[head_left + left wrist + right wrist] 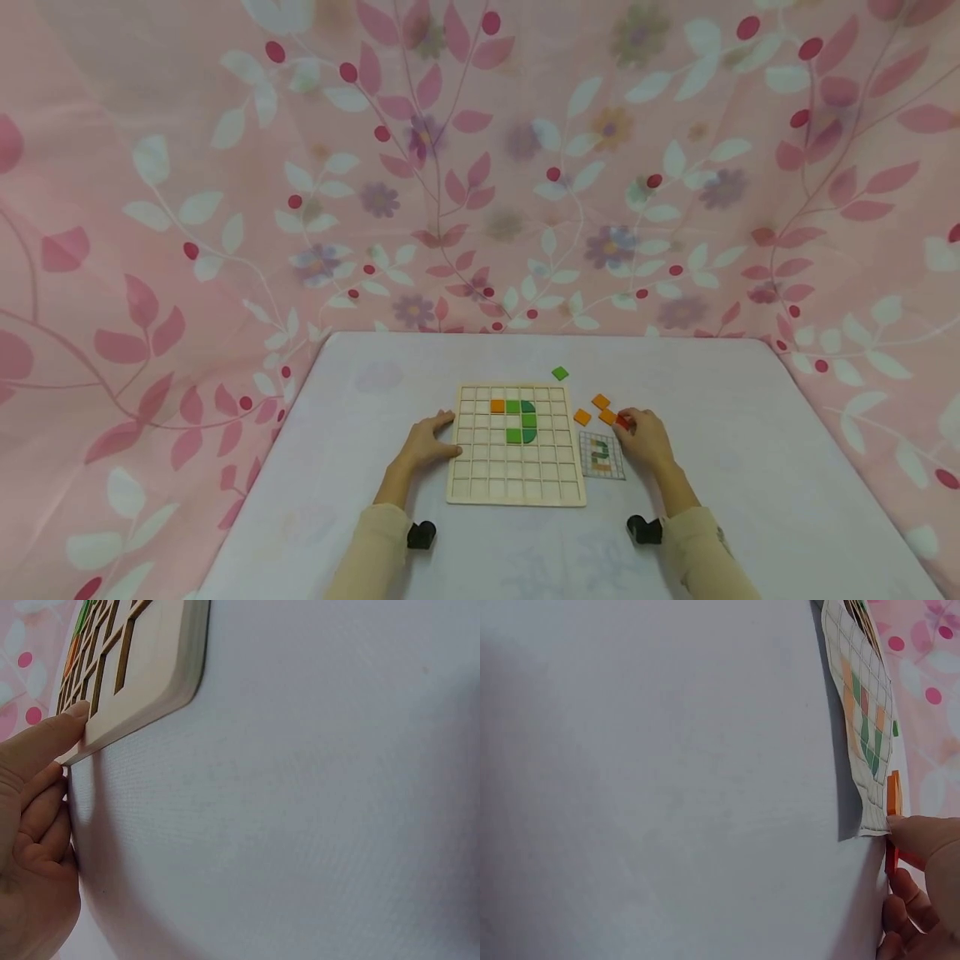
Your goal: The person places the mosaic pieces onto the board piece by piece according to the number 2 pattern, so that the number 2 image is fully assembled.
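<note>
A light wooden grid board (516,492) lies mid-table. In it sit an orange square tile (497,407), several green square tiles (513,407) and two dark green rounded tiles (529,436). My left hand (424,443) holds the board's left edge. In the left wrist view its thumb (56,739) lies over the rim, with the other fingers curled beside the edge. Right of the pattern card (602,467), my right hand (648,437) pinches a red tile (623,421). The right wrist view shows the red tile (891,857) between thumb and fingers, partly hidden.
Several loose orange tiles (582,417) lie between the board and my right hand. Behind the board's right corner is a loose green tile (560,373). The white-covered table (360,367) meets a flowered pink curtain (480,208) at the back and sides.
</note>
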`<state>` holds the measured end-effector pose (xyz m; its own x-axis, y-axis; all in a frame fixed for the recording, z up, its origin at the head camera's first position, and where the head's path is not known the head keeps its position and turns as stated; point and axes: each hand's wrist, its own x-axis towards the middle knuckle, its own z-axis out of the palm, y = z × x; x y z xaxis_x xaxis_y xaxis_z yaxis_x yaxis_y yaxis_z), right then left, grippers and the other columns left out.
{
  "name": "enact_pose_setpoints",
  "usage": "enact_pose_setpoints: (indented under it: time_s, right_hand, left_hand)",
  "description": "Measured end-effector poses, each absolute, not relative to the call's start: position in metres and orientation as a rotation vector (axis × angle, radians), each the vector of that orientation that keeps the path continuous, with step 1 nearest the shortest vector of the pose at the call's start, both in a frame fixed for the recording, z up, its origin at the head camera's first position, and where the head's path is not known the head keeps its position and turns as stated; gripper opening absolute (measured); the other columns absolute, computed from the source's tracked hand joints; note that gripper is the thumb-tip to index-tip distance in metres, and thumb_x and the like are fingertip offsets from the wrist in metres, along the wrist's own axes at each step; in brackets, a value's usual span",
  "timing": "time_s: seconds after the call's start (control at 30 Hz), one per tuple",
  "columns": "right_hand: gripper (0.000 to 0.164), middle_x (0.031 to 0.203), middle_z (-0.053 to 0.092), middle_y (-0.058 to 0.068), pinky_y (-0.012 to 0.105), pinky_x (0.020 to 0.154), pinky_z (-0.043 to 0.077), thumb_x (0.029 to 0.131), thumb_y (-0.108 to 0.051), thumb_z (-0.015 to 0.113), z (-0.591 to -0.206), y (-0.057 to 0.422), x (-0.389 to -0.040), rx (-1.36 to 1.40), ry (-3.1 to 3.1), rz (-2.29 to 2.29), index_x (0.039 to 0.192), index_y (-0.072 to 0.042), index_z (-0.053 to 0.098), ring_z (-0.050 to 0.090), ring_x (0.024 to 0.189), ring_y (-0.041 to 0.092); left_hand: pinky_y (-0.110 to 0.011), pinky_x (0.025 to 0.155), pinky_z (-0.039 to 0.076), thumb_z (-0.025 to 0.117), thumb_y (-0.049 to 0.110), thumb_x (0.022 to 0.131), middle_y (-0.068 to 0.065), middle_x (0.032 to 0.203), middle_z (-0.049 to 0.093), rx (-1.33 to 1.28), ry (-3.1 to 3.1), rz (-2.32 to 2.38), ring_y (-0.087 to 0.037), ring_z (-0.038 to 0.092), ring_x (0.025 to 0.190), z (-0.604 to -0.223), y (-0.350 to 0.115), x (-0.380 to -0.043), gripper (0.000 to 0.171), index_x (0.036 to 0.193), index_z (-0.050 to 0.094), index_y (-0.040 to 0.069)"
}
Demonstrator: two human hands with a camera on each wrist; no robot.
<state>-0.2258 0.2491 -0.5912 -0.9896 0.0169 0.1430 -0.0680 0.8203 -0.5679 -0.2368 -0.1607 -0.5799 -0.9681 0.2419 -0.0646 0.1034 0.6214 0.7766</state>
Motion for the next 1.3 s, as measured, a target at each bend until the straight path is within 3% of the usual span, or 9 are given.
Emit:
enact_pose_setpoints:
  time_s: [0.23, 0.33, 0.47, 0.6, 0.9, 1.3]
  right_hand:
    - [0.028, 0.099, 0.059, 0.026, 0.051, 0.082, 0.048, 0.079, 0.005, 0.058, -0.593, 0.254, -0.217, 0.132, -2.758, 1.024, 0.105, 0.013, 0.063, 0.056, 0.092, 0.037]
    - [0.034, 0.104, 0.06, 0.029, 0.052, 0.083, 0.048, 0.076, 0.011, 0.054, -0.593, 0.257, -0.212, 0.139, -2.702, 1.078, 0.11, 0.014, 0.06, 0.057, 0.093, 0.039]
    - [0.042, 0.106, 0.059, 0.03, 0.051, 0.082, 0.047, 0.077, 0.007, 0.06, -0.594, 0.259, -0.208, 0.043, -2.657, 1.091, 0.118, 0.015, 0.054, 0.057, 0.091, 0.038]
    - [0.042, 0.099, 0.059, 0.027, 0.049, 0.078, 0.048, 0.079, -0.003, 0.069, -0.594, 0.259, -0.209, -0.039, -2.659, 1.073, 0.115, 0.015, 0.057, 0.057, 0.088, 0.035]
    - [0.03, 0.088, 0.06, 0.02, 0.04, 0.07, 0.046, 0.08, -0.005, 0.065, -0.59, 0.254, -0.218, -0.038, -2.74, 1.059, 0.105, 0.012, 0.063, 0.053, 0.08, 0.029]
    - [0.028, 0.082, 0.059, 0.015, 0.037, 0.066, 0.043, 0.075, -0.007, 0.065, -0.593, 0.258, -0.224, -0.024, -2.782, 0.985, 0.098, 0.009, 0.065, 0.05, 0.075, 0.026]
  left_hand:
    - [-0.052, 0.111, 0.024, 0.081, 0.013, 0.069, -0.021, 0.14, 0.044, 0.294, 2.679, 1.267, -0.037, 0.033, 0.135, -0.578, -0.159, -0.232, 0.072, 0.132, 0.05, -0.005]
    - [-0.052, 0.111, 0.024, 0.081, 0.014, 0.069, -0.021, 0.14, 0.044, 0.292, 2.68, 1.263, -0.037, 0.034, 0.135, -0.579, -0.16, -0.232, 0.072, 0.132, 0.05, -0.005]
    - [-0.052, 0.111, 0.024, 0.081, 0.014, 0.069, -0.021, 0.14, 0.044, 0.297, 2.683, 1.26, -0.037, 0.034, 0.134, -0.579, -0.16, -0.233, 0.073, 0.132, 0.05, -0.005]
    - [-0.052, 0.111, 0.024, 0.081, 0.013, 0.069, -0.021, 0.14, 0.044, 0.298, 2.683, 1.269, -0.037, 0.033, 0.134, -0.579, -0.16, -0.234, 0.072, 0.132, 0.05, -0.005]
    - [-0.05, 0.112, 0.023, 0.08, 0.013, 0.071, -0.019, 0.141, 0.043, 0.272, 2.671, 1.275, -0.035, 0.032, 0.136, -0.576, -0.16, -0.235, 0.072, 0.133, 0.049, -0.004]
    - [-0.05, 0.111, 0.024, 0.081, 0.013, 0.07, -0.02, 0.141, 0.043, 0.271, 2.669, 1.292, -0.036, 0.033, 0.135, -0.576, -0.161, -0.234, 0.072, 0.133, 0.05, -0.004]
